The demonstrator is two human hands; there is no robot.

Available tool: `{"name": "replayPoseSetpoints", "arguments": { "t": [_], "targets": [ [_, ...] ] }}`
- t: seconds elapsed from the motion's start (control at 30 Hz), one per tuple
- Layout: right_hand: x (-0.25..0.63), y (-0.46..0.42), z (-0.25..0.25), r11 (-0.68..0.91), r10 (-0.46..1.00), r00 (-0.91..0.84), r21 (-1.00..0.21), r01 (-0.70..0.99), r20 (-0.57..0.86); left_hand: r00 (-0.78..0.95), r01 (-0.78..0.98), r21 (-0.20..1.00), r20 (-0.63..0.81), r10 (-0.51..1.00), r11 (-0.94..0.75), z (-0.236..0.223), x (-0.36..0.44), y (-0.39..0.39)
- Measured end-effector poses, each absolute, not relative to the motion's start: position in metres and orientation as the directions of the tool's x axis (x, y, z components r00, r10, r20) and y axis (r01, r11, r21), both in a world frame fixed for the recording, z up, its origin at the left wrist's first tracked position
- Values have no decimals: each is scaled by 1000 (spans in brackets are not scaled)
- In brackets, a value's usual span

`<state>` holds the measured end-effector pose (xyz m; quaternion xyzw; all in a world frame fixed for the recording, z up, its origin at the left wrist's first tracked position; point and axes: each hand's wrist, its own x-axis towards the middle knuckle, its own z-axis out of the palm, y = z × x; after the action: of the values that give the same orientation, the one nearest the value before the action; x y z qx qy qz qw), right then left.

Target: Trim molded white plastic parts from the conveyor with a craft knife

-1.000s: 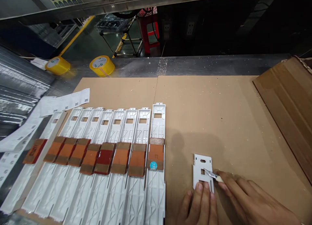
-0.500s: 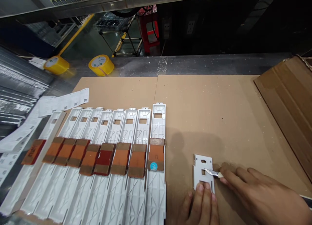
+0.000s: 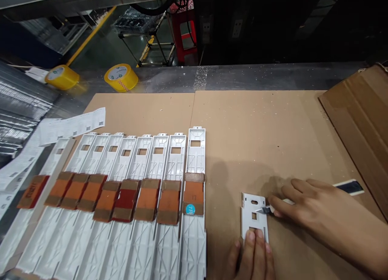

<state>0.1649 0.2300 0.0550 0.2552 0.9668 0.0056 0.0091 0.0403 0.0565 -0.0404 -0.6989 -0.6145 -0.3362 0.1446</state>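
Altogether nine long white plastic panels (image 3: 169, 215) lie side by side on the cardboard sheet (image 3: 257, 134) that covers the table, each with a brown-and-orange paper band (image 3: 169, 202) across its middle; the rightmost panel (image 3: 195, 191) sits a little farther forward than the rest and its band carries one round blue sticker (image 3: 190, 209). Right of that panel, across a strip of bare cardboard, lies one small white plastic plate (image 3: 254, 217) with cut-outs. The left hand (image 3: 253, 257) presses two fingertips flat on the near end of the plate, fingers held together, gripping nothing. The right hand (image 3: 315, 219) pinches one craft knife (image 3: 268, 209) between thumb and forefinger; its blade tip touches the plate's right edge near the upper cut-outs, and the knife's dark rear end (image 3: 351, 187) juts out behind the hand. Two yellow tape rolls (image 3: 120, 76) rest on the grey metal table edge beyond the cardboard, well apart from the plate. Several white printed label strips (image 3: 72, 124) trail off left of the panels. One folded cardboard box (image 3: 360, 122) lies right of the plate, near the right hand. Between the plate and the far edge of the cardboard sheet the surface is open, dotted with white shavings; the near edge runs out of view under the hands.
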Motion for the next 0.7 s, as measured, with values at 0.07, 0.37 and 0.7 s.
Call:
{"name": "replayPoseSetpoints", "arguments": {
  "t": [0.07, 0.37, 0.7],
  "targets": [
    [162, 239, 56, 917, 398, -916, 64, 394, -53, -35, 953, 252, 645, 764, -169, -41, 45, 56],
    [134, 275, 61, 987, 162, -980, 12, 161, -115, -79, 958, 260, 641, 764, -119, -44, 53, 56],
    [93, 271, 75, 996, 33, -973, 90, 13, -229, -137, 944, 314, 642, 755, -95, -43, 56, 56]
  ]
}}
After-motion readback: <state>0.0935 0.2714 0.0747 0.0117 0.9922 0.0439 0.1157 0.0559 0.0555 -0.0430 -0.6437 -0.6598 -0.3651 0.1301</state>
